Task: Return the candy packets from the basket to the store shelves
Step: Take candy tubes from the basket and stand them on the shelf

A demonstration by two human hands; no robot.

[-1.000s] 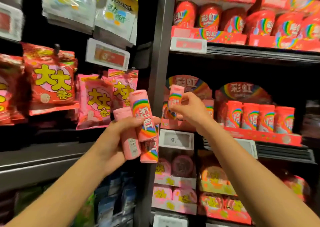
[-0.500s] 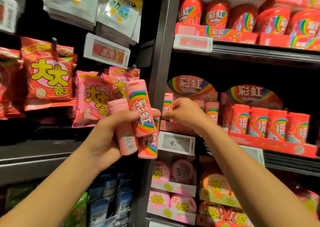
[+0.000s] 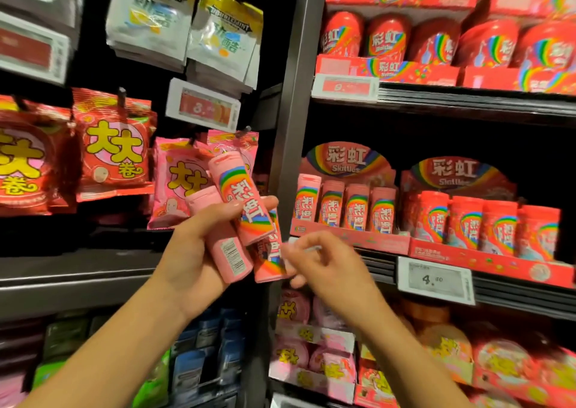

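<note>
The pink rainbow-printed candy tube (image 3: 307,197) pinched half a second ago now stands leftmost in the red cardboard shelf tray (image 3: 352,237). Empty, loosely curled, the right hand (image 3: 324,265) returns toward three matching tubes (image 3: 241,220) gripped by the left hand (image 3: 193,251) left of that tray.

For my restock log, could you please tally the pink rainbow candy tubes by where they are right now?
Pink rainbow-print plastic candy tubes gripped in the left hand: 3
Pink rainbow-print tubes standing in the pink cardboard shelf tray: 4
Tubes in the right hand: 0
Total: 7
</note>
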